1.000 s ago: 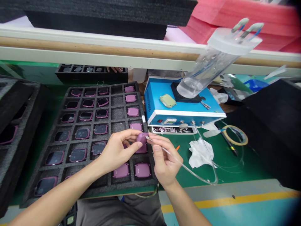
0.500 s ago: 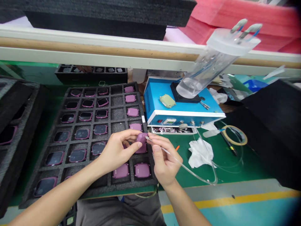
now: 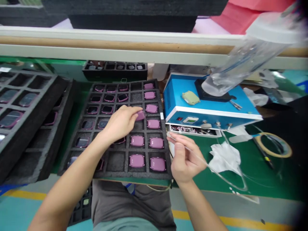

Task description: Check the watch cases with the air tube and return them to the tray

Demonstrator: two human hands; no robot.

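Observation:
My left hand (image 3: 123,122) pinches a purple watch case (image 3: 140,115) at its edge, over a compartment in the fourth column of the black foam tray (image 3: 115,162). Whether the case touches the foam, I cannot tell. Purple watch cases with their backs up, such as one watch case (image 3: 137,140), lie in the tray's right columns. Purple watches with dark screens (image 3: 83,140) face up on the left. To the right of the tray, my right hand (image 3: 187,157) is closed around a thin clear tube (image 3: 211,167), whose tip sits by the fingertips.
A blue machine (image 3: 178,93) stands behind my right hand, bearing a green watch case (image 3: 190,97) and a clear cylinder (image 3: 218,83). Below it sits a drawer of small parts (image 3: 192,130). White tissue (image 3: 225,157) and a tape roll (image 3: 286,146) lie right. More foam trays (image 3: 50,99) stand left.
My left hand has carried the purple watch case away from the tube's tip, back and left over the tray. My right hand still holds the tube. The whole view has shifted left.

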